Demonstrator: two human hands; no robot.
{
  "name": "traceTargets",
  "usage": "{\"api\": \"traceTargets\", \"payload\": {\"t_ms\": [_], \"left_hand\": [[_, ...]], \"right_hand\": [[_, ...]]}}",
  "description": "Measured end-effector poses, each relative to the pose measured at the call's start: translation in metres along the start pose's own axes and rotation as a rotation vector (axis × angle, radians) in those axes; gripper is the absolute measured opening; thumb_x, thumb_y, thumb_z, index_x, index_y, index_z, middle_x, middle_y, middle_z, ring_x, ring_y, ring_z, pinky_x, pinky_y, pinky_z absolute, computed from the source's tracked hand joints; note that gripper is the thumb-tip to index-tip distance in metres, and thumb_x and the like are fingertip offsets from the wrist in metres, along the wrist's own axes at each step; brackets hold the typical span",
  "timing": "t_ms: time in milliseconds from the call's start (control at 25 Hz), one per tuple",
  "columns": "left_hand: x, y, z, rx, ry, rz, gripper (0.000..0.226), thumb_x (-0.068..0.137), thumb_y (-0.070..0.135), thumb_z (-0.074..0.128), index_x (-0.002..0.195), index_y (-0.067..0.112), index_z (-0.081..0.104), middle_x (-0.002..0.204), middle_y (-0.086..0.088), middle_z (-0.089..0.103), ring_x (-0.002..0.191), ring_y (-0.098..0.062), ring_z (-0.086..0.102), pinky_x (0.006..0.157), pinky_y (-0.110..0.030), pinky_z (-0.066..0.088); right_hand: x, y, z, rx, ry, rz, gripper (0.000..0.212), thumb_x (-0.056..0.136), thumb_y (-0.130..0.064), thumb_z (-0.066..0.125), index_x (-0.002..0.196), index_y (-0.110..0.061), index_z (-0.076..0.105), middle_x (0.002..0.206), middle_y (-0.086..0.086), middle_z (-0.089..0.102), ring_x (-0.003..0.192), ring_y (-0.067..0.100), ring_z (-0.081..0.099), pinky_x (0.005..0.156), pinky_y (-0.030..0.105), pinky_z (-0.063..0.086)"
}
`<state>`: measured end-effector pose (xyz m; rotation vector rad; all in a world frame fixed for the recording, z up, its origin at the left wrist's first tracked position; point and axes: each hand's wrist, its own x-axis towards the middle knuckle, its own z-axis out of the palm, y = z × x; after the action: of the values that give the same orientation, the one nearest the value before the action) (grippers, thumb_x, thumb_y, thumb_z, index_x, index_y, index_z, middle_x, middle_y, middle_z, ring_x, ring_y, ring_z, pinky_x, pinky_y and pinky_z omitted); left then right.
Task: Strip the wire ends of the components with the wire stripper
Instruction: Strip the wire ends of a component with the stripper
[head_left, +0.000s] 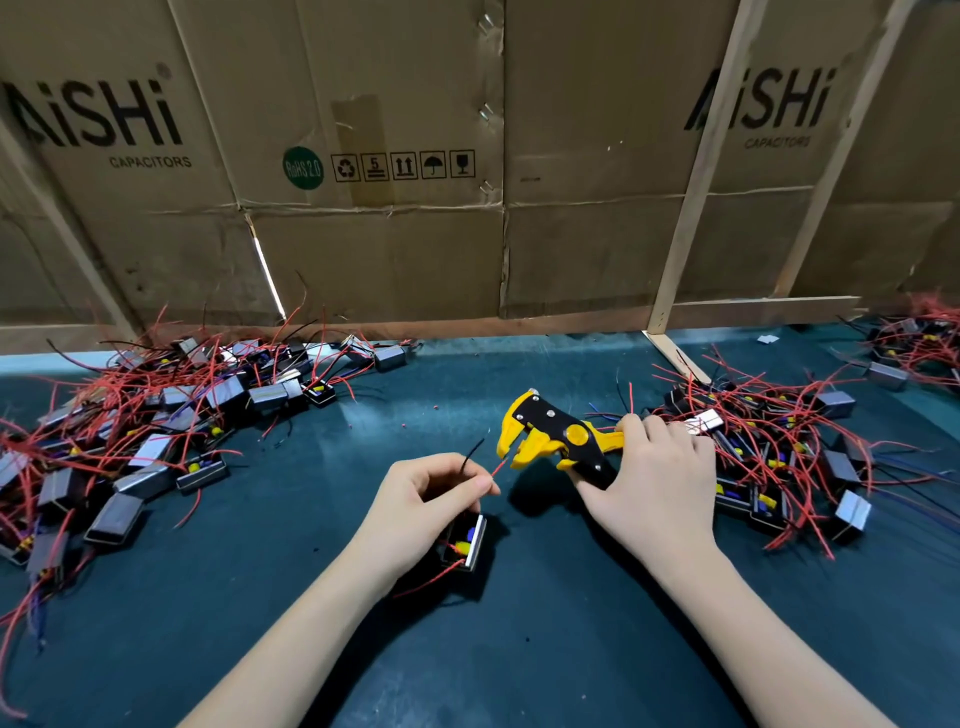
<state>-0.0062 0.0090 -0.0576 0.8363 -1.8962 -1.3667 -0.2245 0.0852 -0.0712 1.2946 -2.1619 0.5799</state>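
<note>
My right hand grips the handles of a yellow and black wire stripper, its jaws gaping and pointing left. My left hand pinches a red wire between thumb and forefinger, with the wire's tip just short of the jaws. A black wire sticks up from the same hand. Under that hand hangs a small black box component with yellow and blue parts inside and a second red lead trailing below it.
A large heap of box components with red wires covers the left of the dark green mat. A second heap lies on the right behind my right hand. Cardboard walls and wooden slats close the back.
</note>
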Motion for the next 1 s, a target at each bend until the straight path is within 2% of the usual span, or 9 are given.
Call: {"api": "traceTargets", "payload": {"t_ms": [120, 320, 520, 680, 880, 920, 1000], "left_hand": [[0.0015, -0.0023, 0.0022, 0.043, 0.045, -0.021, 0.018, 0.091, 0.02, 0.067, 0.074, 0.02, 0.074, 0.059, 0.007, 0.058, 0.057, -0.009, 0.046, 0.054, -0.014, 0.038], [0.0025, -0.0055, 0.0027, 0.046, 0.054, -0.068, 0.02, 0.089, 0.019, 0.068, 0.071, 0.022, 0.074, 0.06, 0.004, 0.062, 0.056, -0.006, 0.051, 0.05, -0.016, 0.04], [0.0028, -0.0044, 0.0028, 0.047, 0.04, -0.062, 0.022, 0.089, 0.015, 0.068, 0.068, 0.018, 0.072, 0.057, 0.007, 0.062, 0.05, -0.002, 0.048, 0.047, -0.015, 0.036], [0.0017, -0.0046, 0.0028, 0.066, 0.019, -0.044, 0.019, 0.09, 0.013, 0.067, 0.071, 0.01, 0.072, 0.055, 0.011, 0.063, 0.047, 0.003, 0.048, 0.045, -0.011, 0.035], [0.0029, -0.0054, 0.0002, 0.097, 0.016, -0.04, 0.02, 0.09, 0.016, 0.068, 0.07, 0.013, 0.072, 0.056, 0.008, 0.063, 0.049, -0.001, 0.048, 0.049, -0.012, 0.036], [0.0026, -0.0059, -0.0005, 0.105, 0.013, -0.041, 0.021, 0.09, 0.018, 0.068, 0.07, 0.015, 0.072, 0.057, 0.007, 0.064, 0.05, -0.002, 0.049, 0.05, -0.012, 0.037], [0.0018, -0.0064, -0.003, 0.104, 0.001, -0.042, 0.021, 0.09, 0.021, 0.068, 0.07, 0.017, 0.073, 0.062, 0.003, 0.067, 0.054, -0.004, 0.052, 0.054, -0.014, 0.04]], "right_hand": [[-0.0006, -0.0034, -0.0012, 0.007, 0.013, -0.042, 0.061, 0.061, -0.058, 0.077, 0.086, -0.004, 0.062, 0.077, 0.01, 0.061, 0.076, 0.033, 0.058, 0.072, 0.041, 0.04], [-0.0015, -0.0052, -0.0025, 0.008, 0.007, -0.102, 0.052, 0.059, -0.052, 0.078, 0.082, -0.007, 0.064, 0.074, 0.007, 0.063, 0.073, 0.032, 0.059, 0.073, 0.041, 0.042], [0.0001, -0.0059, -0.0047, -0.002, -0.014, -0.136, 0.046, 0.056, -0.052, 0.08, 0.067, -0.011, 0.06, 0.063, 0.003, 0.061, 0.061, 0.028, 0.06, 0.068, 0.037, 0.039], [0.0005, -0.0052, -0.0064, -0.002, -0.071, -0.158, 0.05, 0.055, -0.057, 0.08, 0.058, -0.015, 0.052, 0.055, 0.003, 0.059, 0.054, 0.026, 0.059, 0.062, 0.034, 0.037], [0.0022, -0.0074, -0.0064, -0.084, -0.232, -0.1, 0.05, 0.07, -0.07, 0.061, 0.064, -0.024, 0.044, 0.071, -0.002, 0.064, 0.07, 0.024, 0.064, 0.058, 0.028, 0.026], [0.0016, -0.0086, -0.009, -0.09, -0.24, -0.103, 0.05, 0.067, -0.068, 0.066, 0.063, -0.023, 0.045, 0.068, -0.001, 0.063, 0.067, 0.025, 0.064, 0.056, 0.027, 0.026], [0.0003, -0.0083, -0.0085, -0.055, -0.143, -0.135, 0.05, 0.056, -0.059, 0.079, 0.065, -0.016, 0.056, 0.064, 0.004, 0.063, 0.062, 0.028, 0.063, 0.057, 0.029, 0.033]]}}
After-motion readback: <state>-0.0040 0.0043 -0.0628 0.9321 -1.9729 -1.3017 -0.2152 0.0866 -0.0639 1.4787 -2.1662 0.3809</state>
